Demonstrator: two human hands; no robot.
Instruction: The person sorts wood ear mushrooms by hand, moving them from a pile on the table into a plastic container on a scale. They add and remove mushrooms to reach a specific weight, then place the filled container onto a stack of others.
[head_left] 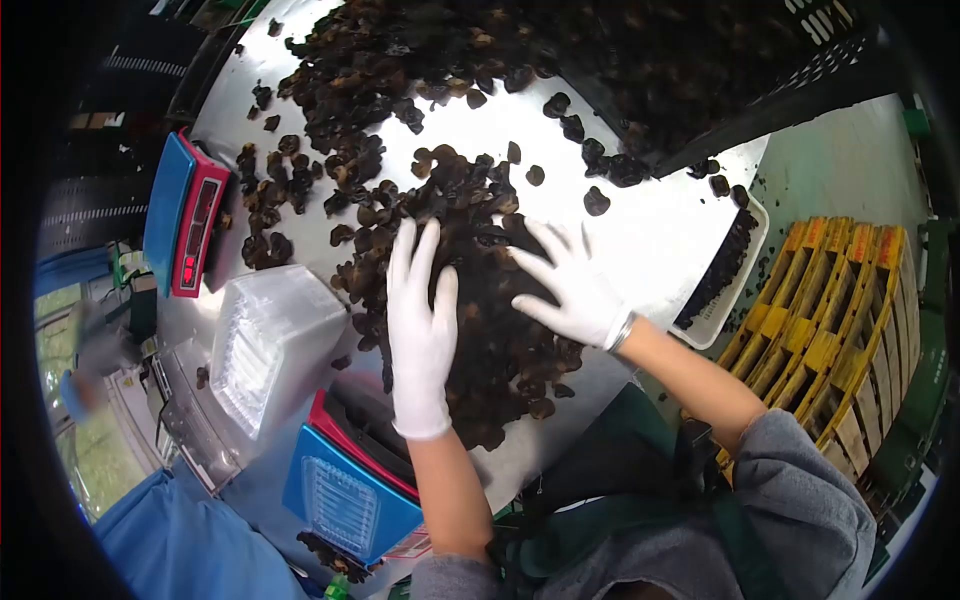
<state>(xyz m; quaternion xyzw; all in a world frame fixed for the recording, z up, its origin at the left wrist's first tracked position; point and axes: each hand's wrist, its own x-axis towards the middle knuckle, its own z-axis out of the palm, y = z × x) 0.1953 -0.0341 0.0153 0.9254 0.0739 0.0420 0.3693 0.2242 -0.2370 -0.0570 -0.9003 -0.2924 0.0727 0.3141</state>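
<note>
A heap of dark brown wood ear mushrooms [500, 340] lies on the shiny metal table [410, 160] in front of me. White-gloved, my left hand [420, 330] rests on the left side of the heap, fingers stretched out and pointing away from me. My right hand [572, 288], gloved too, lies over the right side with its fingers spread. Both palms face down and touch the mushrooms. Neither hand holds anything that I can see, though the undersides are hidden.
A black crate [740, 125] and a larger mushroom pile [400, 60] are at the back. Clear plastic trays [270, 340] stand left between a red-blue scale [185, 215] and another scale [350, 480]. A white basket [715, 325] and yellow pallets [815, 320] are right. Someone's blue clothing [190, 540] shows lower left.
</note>
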